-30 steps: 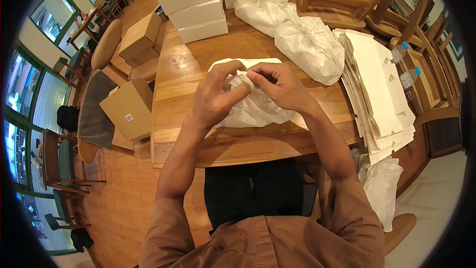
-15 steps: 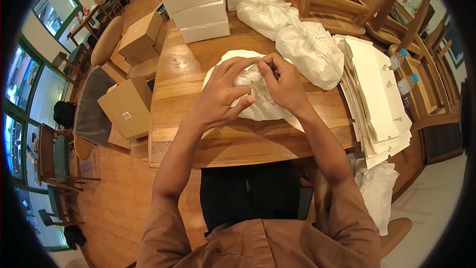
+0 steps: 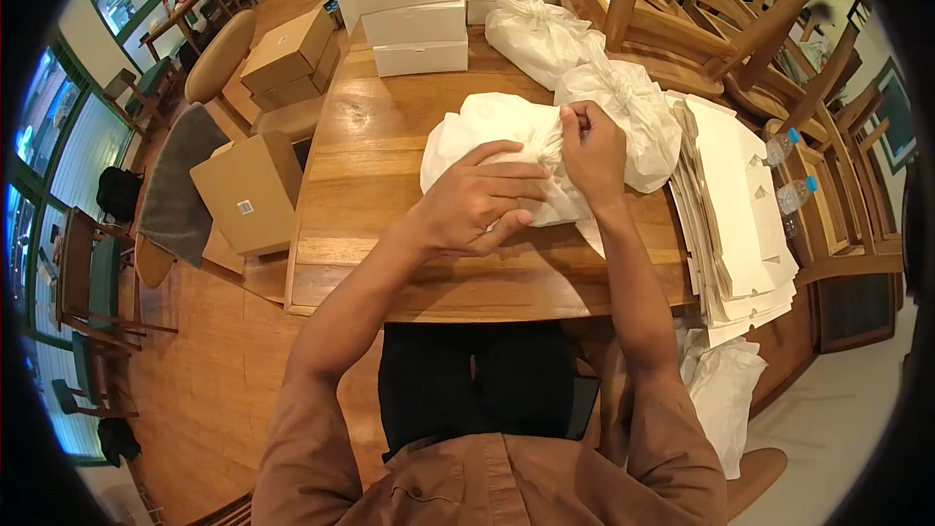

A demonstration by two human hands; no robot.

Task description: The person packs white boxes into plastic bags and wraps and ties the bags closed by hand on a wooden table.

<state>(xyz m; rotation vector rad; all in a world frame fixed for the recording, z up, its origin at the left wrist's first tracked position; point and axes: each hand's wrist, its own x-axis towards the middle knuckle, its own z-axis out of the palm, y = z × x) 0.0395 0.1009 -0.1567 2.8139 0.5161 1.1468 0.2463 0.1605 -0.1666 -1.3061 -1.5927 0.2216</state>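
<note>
A white plastic bag (image 3: 487, 122) with a bulky load sits on the wooden table (image 3: 360, 195), its top gathered into twisted folds. My left hand (image 3: 482, 197) lies against the near side of the bag with its fingers spread. Pinched between the thumb and fingers of my right hand (image 3: 592, 148) is a part of the bag's gathered top. Just behind my right hand are two tied white bags (image 3: 633, 122), (image 3: 541, 34), side by side.
White boxes (image 3: 414, 19) are stacked at the table's back. Flat white cartons (image 3: 730, 205) lie piled on the right, beside plastic bottles (image 3: 794, 195). Brown boxes (image 3: 248, 200) stand to the left. Upturned wooden chairs (image 3: 672, 19) fill the back right.
My right hand has moved right, pulling the bag's gathered top. My left hand has opened and come down onto the bag's near side. The camera view has shifted slightly.
</note>
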